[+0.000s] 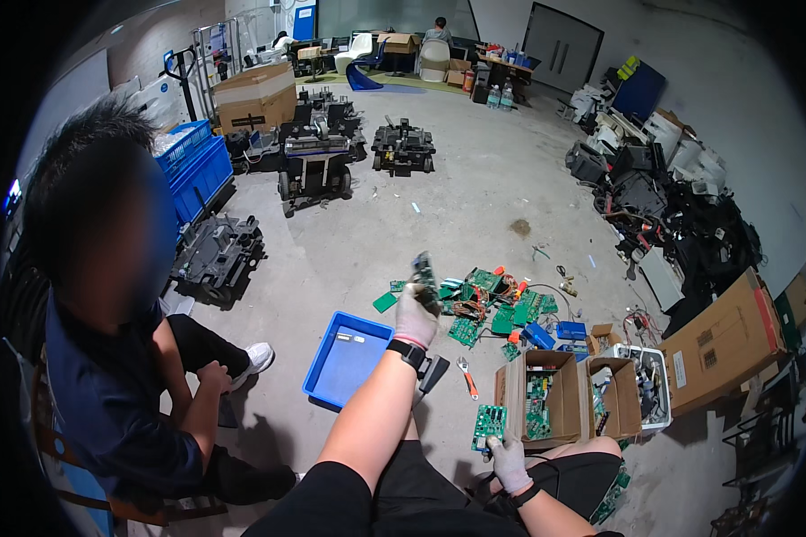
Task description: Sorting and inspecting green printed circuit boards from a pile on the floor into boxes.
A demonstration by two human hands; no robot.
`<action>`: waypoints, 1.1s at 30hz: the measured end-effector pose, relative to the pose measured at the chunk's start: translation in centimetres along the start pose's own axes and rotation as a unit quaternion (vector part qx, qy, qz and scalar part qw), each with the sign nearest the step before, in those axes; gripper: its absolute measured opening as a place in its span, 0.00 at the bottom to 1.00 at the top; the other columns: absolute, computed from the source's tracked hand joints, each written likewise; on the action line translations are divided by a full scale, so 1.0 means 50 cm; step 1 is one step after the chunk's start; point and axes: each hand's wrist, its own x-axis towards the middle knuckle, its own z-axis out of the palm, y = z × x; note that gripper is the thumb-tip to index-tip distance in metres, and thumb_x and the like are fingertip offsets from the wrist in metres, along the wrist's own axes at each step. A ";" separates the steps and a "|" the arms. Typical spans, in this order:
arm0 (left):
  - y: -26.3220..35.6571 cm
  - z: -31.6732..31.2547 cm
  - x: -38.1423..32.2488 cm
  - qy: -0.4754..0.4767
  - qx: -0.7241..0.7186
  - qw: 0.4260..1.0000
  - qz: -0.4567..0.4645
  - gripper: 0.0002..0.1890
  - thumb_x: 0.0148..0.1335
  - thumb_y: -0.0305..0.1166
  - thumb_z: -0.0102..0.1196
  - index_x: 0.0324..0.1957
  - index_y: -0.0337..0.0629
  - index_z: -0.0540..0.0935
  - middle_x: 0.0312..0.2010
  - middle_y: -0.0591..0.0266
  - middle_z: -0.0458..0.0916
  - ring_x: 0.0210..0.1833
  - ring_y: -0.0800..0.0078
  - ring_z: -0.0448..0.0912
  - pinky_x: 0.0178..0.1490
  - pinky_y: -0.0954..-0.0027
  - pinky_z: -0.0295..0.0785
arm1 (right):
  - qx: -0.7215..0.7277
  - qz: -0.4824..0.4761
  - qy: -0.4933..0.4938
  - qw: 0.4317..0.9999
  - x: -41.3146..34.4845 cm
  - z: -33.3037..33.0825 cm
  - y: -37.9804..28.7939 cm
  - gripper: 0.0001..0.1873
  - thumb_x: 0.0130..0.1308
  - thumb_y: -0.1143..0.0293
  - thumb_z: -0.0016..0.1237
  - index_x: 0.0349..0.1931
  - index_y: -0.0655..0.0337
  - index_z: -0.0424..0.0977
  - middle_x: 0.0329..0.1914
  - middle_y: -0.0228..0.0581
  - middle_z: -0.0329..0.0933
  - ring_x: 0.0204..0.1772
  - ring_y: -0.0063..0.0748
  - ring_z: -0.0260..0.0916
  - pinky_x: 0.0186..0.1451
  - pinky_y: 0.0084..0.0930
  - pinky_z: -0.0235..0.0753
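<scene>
My left hand (416,321), in a pale work glove, is stretched out in front of me. It grips a dark circuit board (426,272) that stands nearly on edge. In the other glove, low and near my knee, my right hand (510,463) holds a green circuit board (489,427) by its lower edge, component side towards me. Beyond the left hand, a heap of green circuit boards (526,307) with wires lies on the floor. A blue plastic tray (348,359) sits left of that hand; its visible bottom bears small labels.
An adjustable wrench (468,379) lies near cardboard boxes (564,396) holding boards. Blue modules (570,329) are by the heap. A seated person (114,389) is close on my left. Wheeled robot chassis (403,146) and a scrap pile (685,194) stand farther off.
</scene>
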 end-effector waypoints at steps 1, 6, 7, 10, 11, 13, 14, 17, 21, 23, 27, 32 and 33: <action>0.003 -0.006 0.010 0.102 -0.008 0.995 0.021 0.07 0.60 0.34 0.48 0.40 0.50 0.74 0.33 0.67 0.76 0.34 0.70 0.74 0.39 0.65 0.70 | 0.029 0.024 -0.006 0.999 0.003 -0.001 -0.001 0.09 0.67 0.74 0.47 0.44 0.67 0.77 0.31 0.34 0.80 0.31 0.23 0.76 0.35 0.25 0.76; -0.009 -0.006 -0.005 0.137 0.041 0.988 0.060 0.06 0.59 0.37 0.51 0.36 0.51 0.74 0.33 0.66 0.76 0.35 0.69 0.74 0.37 0.63 0.69 | -0.018 -0.043 0.003 0.999 0.008 -0.002 0.020 0.08 0.69 0.73 0.47 0.42 0.67 0.76 0.29 0.35 0.78 0.28 0.22 0.73 0.30 0.23 0.73; -0.008 -0.008 -0.004 0.137 0.041 0.988 0.060 0.06 0.59 0.37 0.51 0.36 0.51 0.74 0.33 0.66 0.76 0.35 0.69 0.74 0.37 0.63 0.69 | -0.021 -0.053 0.002 0.998 0.010 -0.002 0.022 0.06 0.70 0.73 0.46 0.41 0.67 0.74 0.27 0.35 0.76 0.26 0.22 0.72 0.26 0.22 0.72; 0.017 -0.015 -0.009 0.110 0.040 0.990 0.074 0.12 0.63 0.34 0.48 0.47 0.56 0.78 0.37 0.68 0.78 0.39 0.72 0.76 0.41 0.67 0.68 | 0.020 -0.033 -0.015 0.999 0.008 0.004 0.017 0.06 0.70 0.73 0.46 0.39 0.66 0.74 0.27 0.35 0.76 0.25 0.22 0.72 0.26 0.22 0.72; 0.022 -0.018 -0.011 0.110 0.040 0.990 0.077 0.12 0.63 0.34 0.48 0.47 0.56 0.78 0.37 0.68 0.78 0.39 0.72 0.76 0.41 0.67 0.68 | 0.021 -0.034 -0.017 0.999 0.007 0.006 0.015 0.06 0.70 0.73 0.46 0.39 0.66 0.74 0.27 0.35 0.76 0.25 0.22 0.72 0.26 0.22 0.72; 0.023 0.008 -0.033 0.107 0.093 0.979 0.145 0.16 0.63 0.34 0.49 0.54 0.56 0.75 0.40 0.70 0.79 0.40 0.74 0.77 0.40 0.68 0.68 | 0.034 -0.020 -0.014 0.999 0.006 0.000 0.015 0.06 0.70 0.73 0.47 0.38 0.67 0.74 0.27 0.35 0.76 0.25 0.21 0.72 0.26 0.22 0.72; 0.023 0.021 -0.043 0.094 0.104 0.979 0.151 0.20 0.64 0.32 0.49 0.59 0.56 0.72 0.42 0.71 0.79 0.41 0.76 0.78 0.39 0.70 0.69 | 0.034 -0.019 -0.011 0.999 0.009 -0.003 0.019 0.06 0.70 0.73 0.47 0.38 0.67 0.74 0.27 0.35 0.76 0.25 0.21 0.72 0.26 0.22 0.72; 0.033 0.012 -0.037 0.050 0.156 0.971 0.174 0.18 0.64 0.29 0.48 0.57 0.54 0.73 0.42 0.70 0.79 0.42 0.77 0.78 0.38 0.71 0.70 | -0.001 -0.051 0.001 0.999 0.009 0.006 0.028 0.06 0.70 0.73 0.46 0.37 0.67 0.74 0.27 0.34 0.75 0.25 0.21 0.71 0.26 0.22 0.72; 0.033 0.017 -0.033 0.040 0.200 0.963 0.175 0.16 0.66 0.28 0.48 0.55 0.50 0.73 0.37 0.71 0.80 0.37 0.77 0.78 0.36 0.72 0.71 | 0.000 -0.044 0.000 0.999 0.015 0.009 0.034 0.06 0.70 0.73 0.47 0.36 0.66 0.73 0.26 0.33 0.75 0.24 0.20 0.69 0.25 0.22 0.71; 0.028 0.025 -0.043 0.043 0.205 0.966 0.153 0.14 0.66 0.29 0.48 0.53 0.50 0.74 0.36 0.71 0.79 0.36 0.78 0.78 0.35 0.72 0.70 | -0.012 -0.032 -0.003 0.999 0.014 0.008 0.029 0.06 0.70 0.73 0.47 0.36 0.66 0.74 0.26 0.33 0.74 0.24 0.20 0.69 0.25 0.22 0.70; 0.025 0.034 -0.058 0.002 0.207 0.975 0.085 0.04 0.65 0.33 0.51 0.41 0.49 0.75 0.31 0.69 0.78 0.30 0.79 0.77 0.26 0.75 0.69 | -0.026 -0.050 0.003 0.998 0.015 0.008 0.028 0.06 0.70 0.73 0.47 0.36 0.67 0.74 0.25 0.33 0.74 0.24 0.20 0.69 0.25 0.22 0.70; 0.026 0.038 -0.059 0.014 0.210 0.972 0.103 0.03 0.66 0.34 0.51 0.39 0.49 0.74 0.30 0.69 0.76 0.26 0.77 0.76 0.24 0.73 0.67 | -0.012 -0.036 0.002 0.999 0.014 0.011 0.027 0.06 0.70 0.73 0.47 0.37 0.67 0.74 0.26 0.33 0.75 0.23 0.20 0.70 0.25 0.22 0.71; 0.027 0.046 -0.069 0.013 0.198 0.975 0.097 0.03 0.66 0.34 0.51 0.39 0.50 0.74 0.31 0.69 0.76 0.28 0.77 0.76 0.25 0.73 0.68 | -0.012 -0.036 0.004 0.999 0.015 0.009 0.031 0.06 0.70 0.73 0.47 0.37 0.67 0.74 0.26 0.33 0.75 0.23 0.20 0.70 0.25 0.22 0.71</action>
